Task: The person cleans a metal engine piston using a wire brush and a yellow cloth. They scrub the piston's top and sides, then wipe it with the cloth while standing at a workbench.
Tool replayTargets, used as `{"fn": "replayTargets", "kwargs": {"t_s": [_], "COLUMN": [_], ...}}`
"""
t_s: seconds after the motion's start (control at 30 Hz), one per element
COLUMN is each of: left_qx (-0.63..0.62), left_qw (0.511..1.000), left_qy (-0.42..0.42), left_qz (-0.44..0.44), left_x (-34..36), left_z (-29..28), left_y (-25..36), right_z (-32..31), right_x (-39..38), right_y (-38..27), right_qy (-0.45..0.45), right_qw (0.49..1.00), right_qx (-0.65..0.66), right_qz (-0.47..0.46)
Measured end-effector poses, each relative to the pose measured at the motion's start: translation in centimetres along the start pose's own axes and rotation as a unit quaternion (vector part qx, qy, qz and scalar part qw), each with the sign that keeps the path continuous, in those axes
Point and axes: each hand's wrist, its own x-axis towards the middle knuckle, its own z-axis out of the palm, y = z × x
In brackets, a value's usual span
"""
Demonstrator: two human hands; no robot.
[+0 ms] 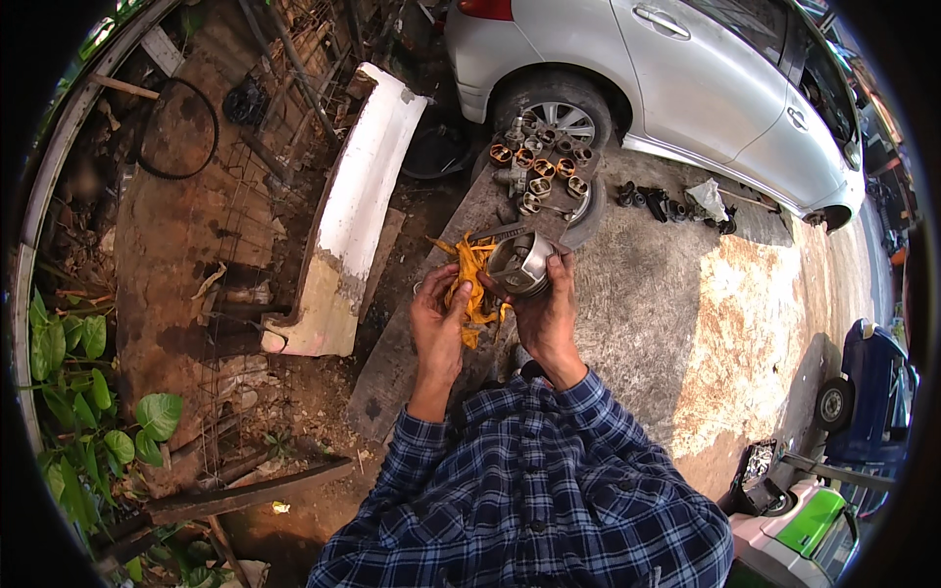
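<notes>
My left hand (437, 328) is closed around a crumpled yellow-orange rag (470, 267), whose loose ends hang below the fingers. Beside it, my right hand (552, 318) grips a metal engine piston (536, 263), tilted so that its hollow inside shows. The rag lies right by the piston's left side; whether they touch, I cannot tell. Beyond my hands, several more pistons (540, 185) stand grouped on a worn grey board (387, 377), some with orange-brown insides. A dark, narrow tool (497, 232) lies just behind the rag, partly hidden.
A silver car (578, 49) stands ahead, its wheel (567, 122) just behind the pistons. Dark parts (652, 203) and a pale plastic bag (706, 199) lie on the concrete to the right. A long white panel (368, 176) leans at left, near scrap wood and plants (93, 392).
</notes>
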Motion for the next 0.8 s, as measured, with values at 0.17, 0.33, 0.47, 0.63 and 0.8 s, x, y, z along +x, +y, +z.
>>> {"fn": "replayTargets", "kwargs": {"t_s": [0.17, 0.33, 0.47, 0.63, 0.8], "left_qx": [-0.05, -0.05, -0.056, -0.069, -0.094], "left_qw": [0.998, 0.994, 0.998, 0.997, 0.995], "left_qy": [-0.005, 0.003, 0.009, 0.016, 0.006], "left_qz": [-0.031, -0.098, -0.035, -0.039, -0.021], "left_x": [-0.3, -0.2, -0.2, -0.3, -0.7], "left_z": [0.2, -0.5, -0.5, -0.4, 0.0], "left_y": [0.1, -0.4, -0.9, -0.8, -0.6], "right_z": [-0.2, -0.5, -0.4, -0.1, -0.1], "right_x": [0.1, 0.0, -0.3, -0.6, -0.8], "right_y": [0.3, 0.4, 0.5, 0.7, 0.9], "right_qy": [0.012, -0.008, -0.006, -0.009, -0.018], "right_qw": [1.0, 1.0, 1.0, 1.0, 0.999], "right_qx": [0.004, -0.008, -0.018, -0.024, -0.026], "right_qz": [-0.014, -0.012, -0.012, -0.006, 0.004]}}
